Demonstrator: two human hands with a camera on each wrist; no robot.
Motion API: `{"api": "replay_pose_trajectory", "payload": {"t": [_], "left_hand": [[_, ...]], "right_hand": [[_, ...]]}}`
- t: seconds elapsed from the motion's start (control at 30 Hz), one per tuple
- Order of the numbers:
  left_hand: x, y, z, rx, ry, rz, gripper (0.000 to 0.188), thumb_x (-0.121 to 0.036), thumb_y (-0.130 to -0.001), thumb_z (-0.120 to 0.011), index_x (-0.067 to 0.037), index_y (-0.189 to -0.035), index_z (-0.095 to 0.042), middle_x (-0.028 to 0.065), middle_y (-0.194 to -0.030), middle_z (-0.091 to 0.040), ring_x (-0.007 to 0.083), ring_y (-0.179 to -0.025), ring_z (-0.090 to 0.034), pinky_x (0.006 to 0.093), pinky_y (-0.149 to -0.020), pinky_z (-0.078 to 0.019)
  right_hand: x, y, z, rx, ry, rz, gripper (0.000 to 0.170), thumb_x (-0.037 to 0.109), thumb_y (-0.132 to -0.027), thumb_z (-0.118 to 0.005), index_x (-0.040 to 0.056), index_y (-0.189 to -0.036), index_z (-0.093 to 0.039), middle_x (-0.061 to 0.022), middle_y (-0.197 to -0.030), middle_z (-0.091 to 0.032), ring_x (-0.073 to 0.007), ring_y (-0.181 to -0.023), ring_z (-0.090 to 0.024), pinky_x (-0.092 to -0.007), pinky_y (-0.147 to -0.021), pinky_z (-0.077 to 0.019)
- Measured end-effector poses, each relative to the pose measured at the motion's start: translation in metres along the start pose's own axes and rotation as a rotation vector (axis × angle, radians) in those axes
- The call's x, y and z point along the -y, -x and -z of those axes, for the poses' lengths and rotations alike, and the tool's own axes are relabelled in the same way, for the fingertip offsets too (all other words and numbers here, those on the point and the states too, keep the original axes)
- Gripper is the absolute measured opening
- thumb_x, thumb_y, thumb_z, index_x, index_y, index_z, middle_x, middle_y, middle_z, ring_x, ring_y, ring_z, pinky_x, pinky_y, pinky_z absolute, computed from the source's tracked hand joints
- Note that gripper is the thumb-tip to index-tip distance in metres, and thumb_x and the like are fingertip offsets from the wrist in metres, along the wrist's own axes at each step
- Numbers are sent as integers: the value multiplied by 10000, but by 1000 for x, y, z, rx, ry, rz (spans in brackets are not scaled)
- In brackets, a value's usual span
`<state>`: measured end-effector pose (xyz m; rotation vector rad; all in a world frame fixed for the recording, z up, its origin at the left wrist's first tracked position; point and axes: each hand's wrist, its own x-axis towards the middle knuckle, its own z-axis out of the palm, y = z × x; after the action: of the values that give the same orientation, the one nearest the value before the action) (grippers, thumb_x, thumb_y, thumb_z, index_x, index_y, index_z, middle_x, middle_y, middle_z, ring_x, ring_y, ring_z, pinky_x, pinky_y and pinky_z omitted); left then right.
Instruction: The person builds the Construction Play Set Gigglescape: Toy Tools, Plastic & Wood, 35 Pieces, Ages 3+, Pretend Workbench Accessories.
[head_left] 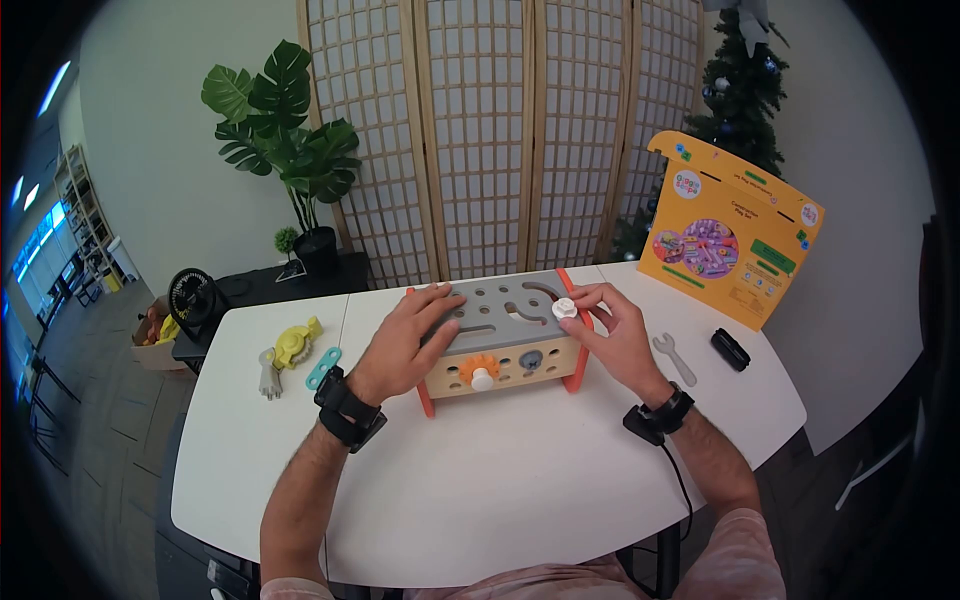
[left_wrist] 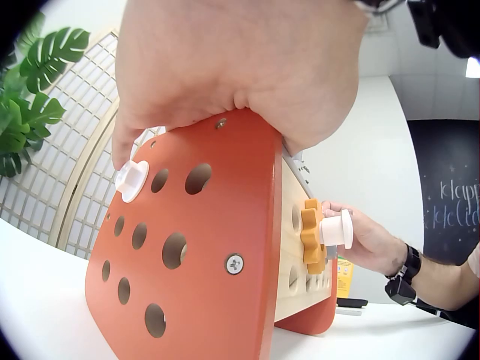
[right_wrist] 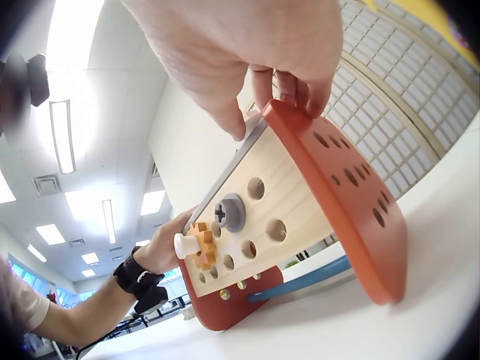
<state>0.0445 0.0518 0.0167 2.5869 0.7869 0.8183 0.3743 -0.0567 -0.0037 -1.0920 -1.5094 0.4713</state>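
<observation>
A toy workbench with a grey top (head_left: 485, 312), a pale wooden front (right_wrist: 255, 232) and red end panels (left_wrist: 202, 247) stands on the table. My left hand (head_left: 410, 335) rests on the left part of the grey top, fingers spread; one finger is beside a white peg (left_wrist: 132, 181) in the left end panel. At the top's right end, my right hand (head_left: 612, 335) pinches a small round white plastic piece (head_left: 565, 309) between thumb and fingers. On the front sit an orange gear (left_wrist: 312, 236) with a white peg (left_wrist: 337, 229) through it and a grey screw (right_wrist: 230, 213).
Left on the white table (head_left: 450, 480) lie a yellow-green toy tool (head_left: 295, 345), a grey piece (head_left: 269, 375) and a teal strip (head_left: 323, 368). To the right are a grey toy wrench (head_left: 675, 360), a black object (head_left: 730, 350) and a standing yellow box (head_left: 735, 230).
</observation>
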Motion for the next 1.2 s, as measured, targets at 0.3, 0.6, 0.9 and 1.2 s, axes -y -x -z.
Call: {"api": "replay_pose_trajectory", "payload": {"t": [0.3,0.6,0.9,1.2], "left_hand": [[1,0,0,1,-2,-4,481,-326,-1144,-517,-53,-1528,-610,232,-1656,-498,404,-1565,-432,489,-1299,-341],[1,0,0,1,3,-12,480,-322,-1143,-515,-47,-1525,-611,230,-1659,-496,403,-1570,-426,489,-1301,-340],[1,0,0,5,6,-5,482,-321,-1143,-513,-48,-1528,-610,229,-1664,-495,407,-1580,-413,495,-1307,-328],[2,1,2,7,23,24,589,-382,-1143,-522,-42,-1623,-485,273,-1733,-355,449,-1627,-307,521,-1323,-279]], "right_hand": [[-3,0,-1,-8,-14,-1,234,29,-951,-837,17,-1109,-665,-132,-1318,-684,-209,-1307,-661,-439,-1221,-501],[5,1,-2,-12,17,-6,289,35,-953,-838,0,-1189,-675,-121,-1278,-695,-205,-1254,-689,-410,-1197,-531],[3,0,-2,-18,47,16,319,42,-952,-840,-14,-1223,-682,-93,-1231,-699,-195,-1232,-696,-394,-1185,-544],[11,3,4,84,346,63,826,233,-920,-901,32,-1605,-486,-190,-1652,-477,-321,-1531,-496,-456,-1281,-418]]}}
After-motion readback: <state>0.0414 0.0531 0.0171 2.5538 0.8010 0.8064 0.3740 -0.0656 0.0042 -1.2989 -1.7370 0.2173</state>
